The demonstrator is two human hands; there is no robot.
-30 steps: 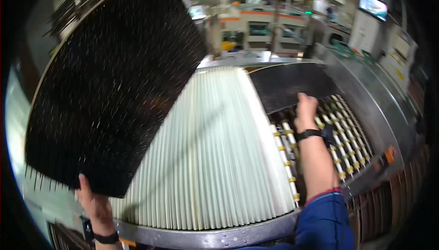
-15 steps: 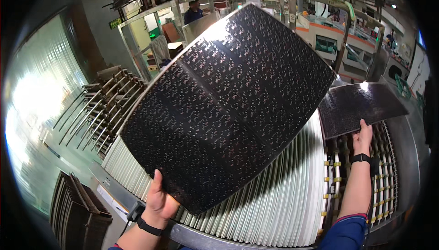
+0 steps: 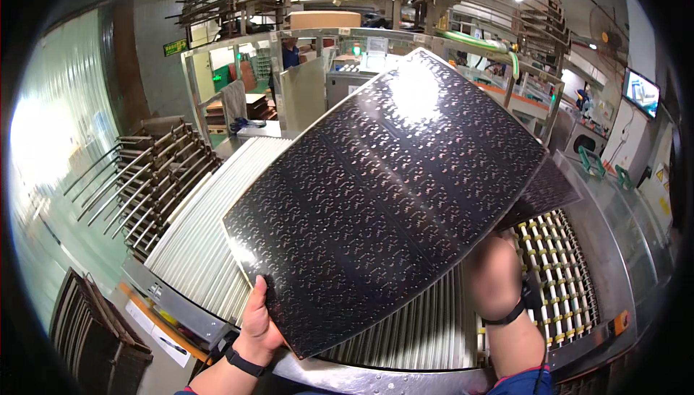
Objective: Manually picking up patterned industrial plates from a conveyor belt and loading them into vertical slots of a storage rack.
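Head view: our left hand (image 3: 259, 324) clasps the near-left edge of the dark panel (image 3: 376, 214), tilted above white ribs (image 3: 217, 211); our right hand (image 3: 497, 276) blurs beside it, hold unclear. One-sided support could let it twist; swinging right might scrape the second panel (image 3: 553, 187). Room opens left, before the rack (image 3: 144, 182).

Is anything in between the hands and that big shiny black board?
Nothing I can see. The left hand holds the black board by its lower left edge; the right hand is at its lower right edge, too blurred to tell if it touches.
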